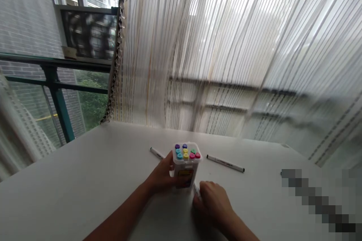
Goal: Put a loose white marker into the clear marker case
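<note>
Nearest me, my right hand [210,199] curls around a marker [196,189] beside the marker box [186,163], which stands upright just ahead-left, gripped by my left hand [164,175] on the worktop [85,180].

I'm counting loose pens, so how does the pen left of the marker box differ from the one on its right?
The left pen lies partly hidden behind the left hand; the right pen lies in full view. The left pen looks shorter. The right pen shows dark caps at both ends. Both are white and flat on the table.
</note>
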Tool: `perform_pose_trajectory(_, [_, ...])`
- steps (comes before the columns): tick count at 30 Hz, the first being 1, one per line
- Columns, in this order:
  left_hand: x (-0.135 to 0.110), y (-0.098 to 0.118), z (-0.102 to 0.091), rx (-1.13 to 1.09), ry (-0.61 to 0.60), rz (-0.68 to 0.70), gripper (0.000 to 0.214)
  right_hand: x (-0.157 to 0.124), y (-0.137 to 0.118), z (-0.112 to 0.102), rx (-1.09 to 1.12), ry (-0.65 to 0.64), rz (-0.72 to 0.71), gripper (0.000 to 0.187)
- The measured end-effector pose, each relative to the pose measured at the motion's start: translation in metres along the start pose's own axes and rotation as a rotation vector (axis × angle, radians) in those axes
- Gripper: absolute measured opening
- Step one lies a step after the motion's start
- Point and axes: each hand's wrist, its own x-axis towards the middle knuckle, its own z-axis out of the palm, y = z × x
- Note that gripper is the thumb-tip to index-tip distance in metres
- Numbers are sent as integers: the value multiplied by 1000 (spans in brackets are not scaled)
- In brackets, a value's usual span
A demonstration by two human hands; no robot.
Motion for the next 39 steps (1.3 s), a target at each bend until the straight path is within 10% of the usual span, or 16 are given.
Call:
perform_pose_trajectory(7, [0,-1,-1,-1,2,-22,60,5,33,-15,57,208,154,21])
perform_pose_trajectory(13, [0,3,-3,12,2,-63,60,-5,73,-69,953,611,47,28])
perform_pose_trajectory(23, [-1,2,-4,30,-4,-66,56,-9,53,-118,1233,553,-83,29])
perform_pose_trajectory(39, [-1,7,-2,66,10,-47,55,-18,62,-88,1213,357,-78,32])
